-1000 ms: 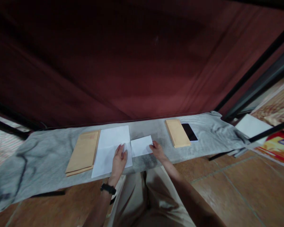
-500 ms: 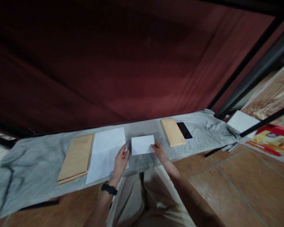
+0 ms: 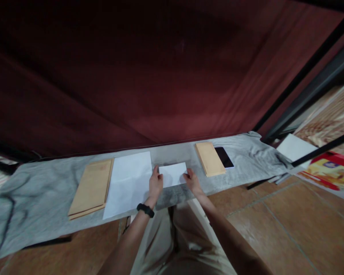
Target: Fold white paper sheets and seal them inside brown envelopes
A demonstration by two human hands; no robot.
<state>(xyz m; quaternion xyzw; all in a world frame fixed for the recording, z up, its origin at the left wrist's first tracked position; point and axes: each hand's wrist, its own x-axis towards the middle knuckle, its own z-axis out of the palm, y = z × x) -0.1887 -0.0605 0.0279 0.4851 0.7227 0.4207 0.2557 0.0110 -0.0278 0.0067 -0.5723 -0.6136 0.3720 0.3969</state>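
A small white sheet of folded-looking paper lies in front of me, held at both short ends. My left hand grips its left edge, thumb on top. At the right edge, my right hand pinches it between thumb and fingers. Just left of my left hand are large white sheets of paper, lying flat. Farther left rests a stack of large brown envelopes. To the right of my right hand sits a stack of smaller tan envelopes.
A dark-screened phone or tablet lies beside the tan envelopes. Grey cloth covers the narrow bench. A dark red curtain hangs behind it. At right stand black metal bars and a red-and-yellow printed package above the tiled floor.
My left hand has moved right, from the edge of the large sheets to the small paper's left end, and has taken hold there. My right hand stays at the right end.
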